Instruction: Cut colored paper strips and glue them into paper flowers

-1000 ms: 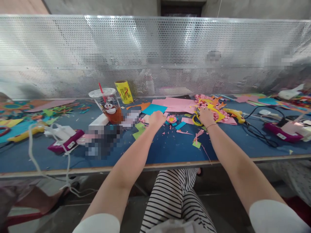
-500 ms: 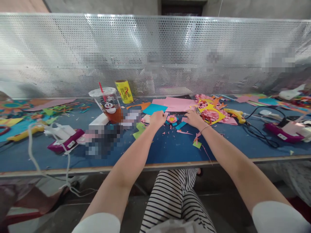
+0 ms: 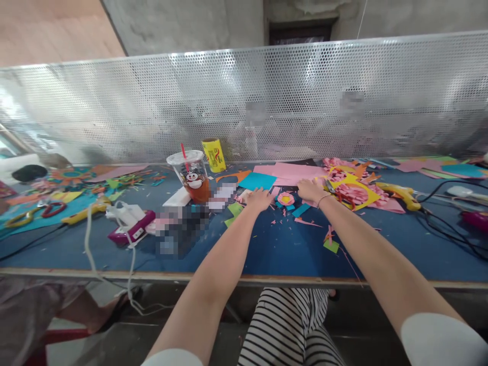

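Observation:
A small pink paper flower (image 3: 285,199) with a yellow centre lies on the blue table between my hands. My left hand (image 3: 260,199) rests left of it, palm down with fingers apart, at the near edge of a blue paper sheet (image 3: 256,181). Beyond the flower, to its right, my right hand (image 3: 310,191) is bent with its fingers curled down at the edge of a pink paper sheet (image 3: 293,173). What those fingers hold, if anything, is hidden. Blue paper strips (image 3: 301,210) and pink scraps lie around the flower.
A drink cup (image 3: 193,179) with a red straw and a yellow roll (image 3: 214,155) stand at left. Yellow cut-out paper (image 3: 366,193) and a yellow glue gun (image 3: 404,194) lie at right. A purple power strip (image 3: 133,230) trails white cables. A perforated metal screen (image 3: 297,101) borders the back.
My left hand has gone from a closed fist to spread fingers. My right hand's fingers, stretched out before, are now curled. The camera view has turned left and tilted.

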`<state>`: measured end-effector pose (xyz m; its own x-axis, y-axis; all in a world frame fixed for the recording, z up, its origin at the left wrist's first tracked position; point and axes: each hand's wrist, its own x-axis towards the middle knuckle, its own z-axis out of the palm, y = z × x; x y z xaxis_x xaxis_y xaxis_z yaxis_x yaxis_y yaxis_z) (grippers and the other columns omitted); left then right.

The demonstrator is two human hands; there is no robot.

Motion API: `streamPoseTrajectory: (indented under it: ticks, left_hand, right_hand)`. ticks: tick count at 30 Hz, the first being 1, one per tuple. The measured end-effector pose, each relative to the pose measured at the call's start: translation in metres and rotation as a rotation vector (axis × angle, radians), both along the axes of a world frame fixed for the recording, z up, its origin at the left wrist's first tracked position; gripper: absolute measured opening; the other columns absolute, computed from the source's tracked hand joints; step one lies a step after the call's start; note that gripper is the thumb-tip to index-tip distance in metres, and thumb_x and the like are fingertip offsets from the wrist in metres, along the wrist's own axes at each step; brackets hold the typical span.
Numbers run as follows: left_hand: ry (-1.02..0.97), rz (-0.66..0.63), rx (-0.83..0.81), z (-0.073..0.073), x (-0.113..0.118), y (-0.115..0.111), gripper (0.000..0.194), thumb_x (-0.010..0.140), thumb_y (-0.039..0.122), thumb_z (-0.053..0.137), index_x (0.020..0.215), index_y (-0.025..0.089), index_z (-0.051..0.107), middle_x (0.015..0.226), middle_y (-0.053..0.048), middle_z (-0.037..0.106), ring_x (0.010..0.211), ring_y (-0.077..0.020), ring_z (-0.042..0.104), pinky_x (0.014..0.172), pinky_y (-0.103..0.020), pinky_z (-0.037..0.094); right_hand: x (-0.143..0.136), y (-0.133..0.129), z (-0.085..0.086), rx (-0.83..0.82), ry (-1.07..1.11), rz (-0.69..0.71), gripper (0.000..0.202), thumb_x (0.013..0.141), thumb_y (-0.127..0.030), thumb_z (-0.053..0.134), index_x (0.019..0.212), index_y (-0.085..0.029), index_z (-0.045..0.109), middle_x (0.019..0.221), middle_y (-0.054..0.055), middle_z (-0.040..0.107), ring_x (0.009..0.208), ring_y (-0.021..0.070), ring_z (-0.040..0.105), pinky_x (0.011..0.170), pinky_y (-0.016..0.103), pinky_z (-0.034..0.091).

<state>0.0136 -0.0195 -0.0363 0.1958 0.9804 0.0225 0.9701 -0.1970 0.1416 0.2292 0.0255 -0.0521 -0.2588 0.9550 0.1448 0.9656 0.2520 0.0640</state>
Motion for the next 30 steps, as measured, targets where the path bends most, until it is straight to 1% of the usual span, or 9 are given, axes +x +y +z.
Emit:
streamPoseTrajectory:
  ticks: [3,7,9,13,15,19,22,26,30]
  left_hand:
    - [0.014,0.041,0.06,-0.001,-0.004,0.002,0.04,0.087,0.032,0.027,0.115,0.023,0.055,0.126,-0.01,0.05,0.123,-0.0276,0.038,0.097,-0.048,0.032]
    - [0.024,0.238,0.072,-0.001,-0.004,0.002,0.047,0.085,0.039,0.028,0.116,0.018,0.057,0.127,-0.016,0.05,0.12,-0.0322,0.041,0.097,-0.052,0.029]
    - [0.024,0.325,0.072,-0.001,-0.004,0.003,0.055,0.085,0.045,0.025,0.119,0.014,0.055,0.129,-0.019,0.047,0.122,-0.0341,0.039,0.099,-0.052,0.026]
    - [0.032,0.398,0.039,-0.003,-0.006,0.007,0.061,0.083,0.052,0.024,0.123,0.015,0.052,0.133,-0.02,0.043,0.127,-0.0357,0.034,0.1,-0.053,0.022]
    - [0.023,0.409,0.018,-0.005,-0.007,0.009,0.063,0.082,0.053,0.024,0.127,0.016,0.049,0.138,-0.02,0.038,0.13,-0.0371,0.029,0.101,-0.055,0.02]
    - [-0.011,0.446,0.013,-0.007,-0.008,0.011,0.071,0.08,0.058,0.026,0.132,0.013,0.043,0.143,-0.022,0.028,0.132,-0.0413,0.023,0.103,-0.056,0.014]
    - [-0.024,0.449,0.014,-0.006,-0.008,0.01,0.073,0.078,0.061,0.028,0.131,0.014,0.045,0.144,-0.021,0.028,0.132,-0.0415,0.022,0.104,-0.056,0.012]
    - [-0.025,0.435,0.007,-0.003,-0.008,0.007,0.073,0.078,0.061,0.026,0.129,0.013,0.047,0.143,-0.021,0.03,0.132,-0.0408,0.023,0.104,-0.056,0.014]
    - [-0.027,0.435,0.004,-0.002,-0.007,0.006,0.073,0.079,0.061,0.025,0.13,0.013,0.046,0.143,-0.02,0.03,0.132,-0.0407,0.024,0.104,-0.056,0.016]
  right_hand:
    - [0.001,0.0,-0.001,-0.016,0.021,-0.024,0.041,0.077,-0.015,0.039,0.113,-0.014,0.059,0.118,0.017,0.058,0.111,0.029,0.051,0.099,0.052,0.027]
    - [0.006,-0.004,0.0,-0.022,0.029,0.031,0.052,0.08,-0.016,0.037,0.129,-0.03,0.047,0.128,0.008,0.053,0.117,0.0282,0.047,0.1,0.055,0.024]
    - [0.008,-0.006,0.0,-0.019,0.019,0.052,0.054,0.08,-0.015,0.037,0.129,-0.034,0.047,0.128,0.007,0.053,0.116,0.0295,0.047,0.099,0.056,0.024]
    - [0.008,-0.008,0.001,-0.014,-0.001,0.046,0.054,0.08,-0.015,0.037,0.128,-0.035,0.048,0.125,0.008,0.055,0.114,0.0306,0.048,0.097,0.055,0.026]
    - [0.006,-0.009,0.002,-0.019,-0.002,0.027,0.054,0.08,-0.015,0.038,0.128,-0.035,0.048,0.124,0.008,0.056,0.112,0.0301,0.05,0.097,0.055,0.025]
    - [0.002,-0.012,0.003,-0.017,-0.017,0.007,0.053,0.079,-0.017,0.041,0.128,-0.033,0.049,0.119,0.012,0.058,0.11,0.032,0.051,0.096,0.056,0.026]
    - [0.002,-0.014,0.002,0.005,-0.012,0.044,0.053,0.078,-0.015,0.04,0.128,-0.031,0.05,0.118,0.013,0.058,0.11,0.0312,0.05,0.096,0.056,0.026]
    - [0.009,-0.014,0.001,0.009,0.057,0.15,0.052,0.078,-0.009,0.036,0.124,-0.027,0.052,0.124,0.009,0.055,0.116,0.026,0.046,0.097,0.047,0.031]
    - [0.014,-0.011,-0.002,-0.026,0.121,0.136,0.051,0.077,-0.009,0.037,0.124,-0.023,0.05,0.129,0.008,0.051,0.118,0.024,0.046,0.096,0.043,0.034]
